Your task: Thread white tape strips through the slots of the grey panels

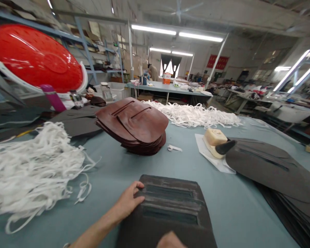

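Observation:
A dark grey panel with two long slots lies on the blue-green table in front of me. My left hand holds its upper left edge, with thumb and finger bent over the border near the slots. Pale, streaky smears run along the strips around the slots. Low in the picture, my right hand is over the panel's lower part. Only blurred knuckles show there, so its fingers and anything in them are hidden.
Reddish-brown slotted pieces are stacked ahead. White strips lie heaped left and in a far pile. A cream container with a black tapered part stands on a white sheet beside stacked dark panels. A red basin is upper left.

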Available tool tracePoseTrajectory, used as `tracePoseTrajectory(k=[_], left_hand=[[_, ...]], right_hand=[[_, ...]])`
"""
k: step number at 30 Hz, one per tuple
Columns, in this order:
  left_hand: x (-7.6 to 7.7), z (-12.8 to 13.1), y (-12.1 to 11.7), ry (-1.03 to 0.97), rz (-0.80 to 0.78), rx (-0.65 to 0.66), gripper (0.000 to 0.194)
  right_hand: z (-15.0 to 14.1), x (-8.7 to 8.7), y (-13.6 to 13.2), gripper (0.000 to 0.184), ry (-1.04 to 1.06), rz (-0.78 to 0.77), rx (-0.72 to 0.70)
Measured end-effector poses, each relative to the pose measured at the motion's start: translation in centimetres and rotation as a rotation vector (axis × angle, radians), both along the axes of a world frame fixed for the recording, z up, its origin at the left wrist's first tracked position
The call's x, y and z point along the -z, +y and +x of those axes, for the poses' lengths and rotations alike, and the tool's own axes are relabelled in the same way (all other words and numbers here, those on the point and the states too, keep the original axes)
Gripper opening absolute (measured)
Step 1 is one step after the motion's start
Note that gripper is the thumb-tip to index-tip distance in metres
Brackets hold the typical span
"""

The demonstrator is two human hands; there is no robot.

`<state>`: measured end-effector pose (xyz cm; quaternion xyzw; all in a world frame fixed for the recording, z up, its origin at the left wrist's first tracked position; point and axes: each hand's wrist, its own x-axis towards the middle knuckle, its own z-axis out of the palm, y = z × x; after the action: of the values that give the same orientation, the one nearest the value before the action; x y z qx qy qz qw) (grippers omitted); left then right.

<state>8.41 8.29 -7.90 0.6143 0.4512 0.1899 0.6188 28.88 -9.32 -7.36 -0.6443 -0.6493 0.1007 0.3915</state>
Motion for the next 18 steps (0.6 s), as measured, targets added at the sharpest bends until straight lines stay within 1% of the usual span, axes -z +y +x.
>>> tracePoseTrajectory(k=[2,4,6,7,9,11,13,15,18], left_hand=[[0.6,-1.3,0.1,-0.031,0.025,-0.019,0.040],[0.7,-2.2,0.1,-0.027,0.054,-0.028,0.040],[0.4,-2.6,-0.2,-0.022,0.077,-0.018,0.039],[0.1,-2.6,-0.4,-0.024,0.089,-0.014,0.038],[-0.7,-2.5,-0.7,-0.042,0.098,-0.001,0.037],[-1.6,-2.3,-1.1,-0.069,0.084,0.030,0.037],[-2.5,-2.4,-1.4,-0.104,0.081,0.087,0.038],[-3.2,-2.7,-1.7,-0.121,0.089,0.166,0.040],[-4.2,-3.7,-1.9,-0.149,0.030,0.321,0.039]], right_hand=[[1.7,0.6,1.0,0.024,0.005,-0.039,0.081],[4.4,1.2,2.3,0.030,-0.026,-0.070,0.337],[7.0,2.0,3.8,0.042,-0.103,-0.122,0.505],[7.8,2.3,4.6,0.046,-0.133,-0.159,0.520],[8.6,2.6,6.2,0.048,-0.181,-0.231,0.511],[8.4,2.6,7.6,0.050,-0.203,-0.333,0.511],[8.0,2.3,8.7,0.052,-0.195,-0.450,0.528],[8.2,2.0,9.4,0.047,-0.162,-0.543,0.511],[9.4,1.7,10.0,0.032,-0.119,-0.606,0.447]])
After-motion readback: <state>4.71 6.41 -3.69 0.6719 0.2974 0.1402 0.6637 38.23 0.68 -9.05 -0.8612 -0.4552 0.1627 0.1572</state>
